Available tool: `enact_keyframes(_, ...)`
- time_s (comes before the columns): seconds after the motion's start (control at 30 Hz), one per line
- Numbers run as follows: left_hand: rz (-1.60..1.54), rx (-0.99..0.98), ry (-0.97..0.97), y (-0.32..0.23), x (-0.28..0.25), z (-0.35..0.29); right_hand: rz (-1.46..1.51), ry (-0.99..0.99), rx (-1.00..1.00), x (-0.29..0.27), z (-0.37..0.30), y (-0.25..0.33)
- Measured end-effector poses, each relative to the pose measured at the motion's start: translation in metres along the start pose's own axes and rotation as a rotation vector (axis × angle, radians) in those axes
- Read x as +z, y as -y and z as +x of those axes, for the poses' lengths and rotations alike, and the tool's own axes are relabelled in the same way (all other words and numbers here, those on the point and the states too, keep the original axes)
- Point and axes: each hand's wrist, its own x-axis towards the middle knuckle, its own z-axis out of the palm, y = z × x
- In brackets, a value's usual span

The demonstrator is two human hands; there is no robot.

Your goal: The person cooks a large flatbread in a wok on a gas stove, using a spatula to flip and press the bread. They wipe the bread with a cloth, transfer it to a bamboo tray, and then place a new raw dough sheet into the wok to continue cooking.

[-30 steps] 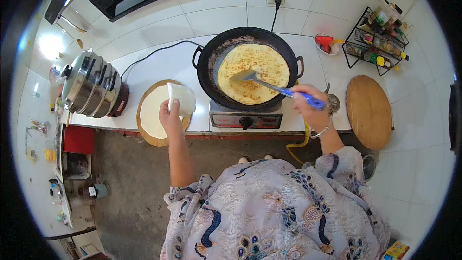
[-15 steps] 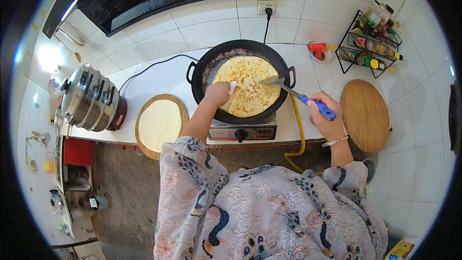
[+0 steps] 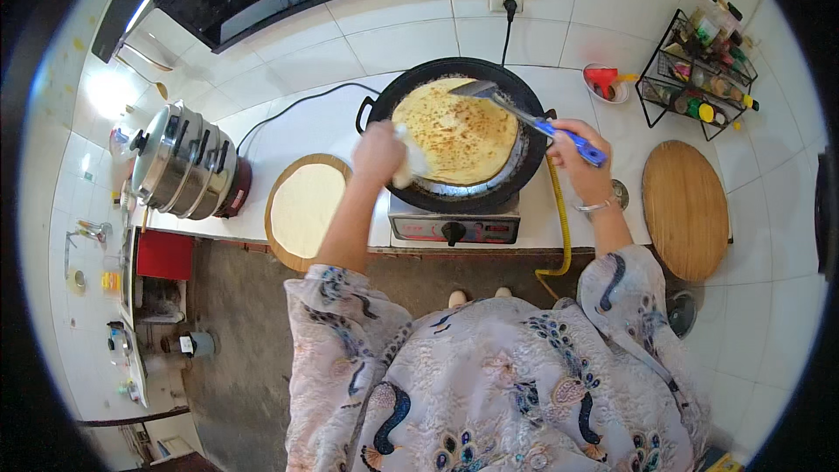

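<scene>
- The browned flatbread [image 3: 454, 135] lies flat in the black pan [image 3: 527, 170], upper centre of the frame; it looks light, thin and flexible, likely limp in the middle and able to tear.
- Its surface should slide fairly easily on the pan; the sound hold would be broad support from beneath, with the spatula [image 3: 519, 112] slid under an edge, since bare fingers would meet heat.
- The right hand [image 3: 581, 157], right of the pan, is closed round the spatula's blue handle; the blade is at the bread's upper edge, though whether it is underneath cannot be told.
- The left hand [image 3: 379, 153], at the pan's left side, is blurred but appears curled shut on a pale, soft-looking pad [image 3: 412, 156]; exact finger placement cannot be told.
- Compared with half a second ago, the blade has gone from the bread's right side to its upper edge, the left hand has drawn outward to the left, and the bread sits further toward the pan's upper left, baring shiny metal at lower right.
</scene>
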Motion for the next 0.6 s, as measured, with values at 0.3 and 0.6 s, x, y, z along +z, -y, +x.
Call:
enact_keyframes(0.3, 0.188, -0.005, 0.176, 0.004, 0.023, 0.016, -0.32, 0.048, 0.002, -0.044, -0.048, 0.052)
enact_keyframes(0.6, 0.157, -0.02, 0.421, -0.011, 0.055, 0.001, -0.389, 0.084, -0.083, -0.017, -0.025, 0.036)
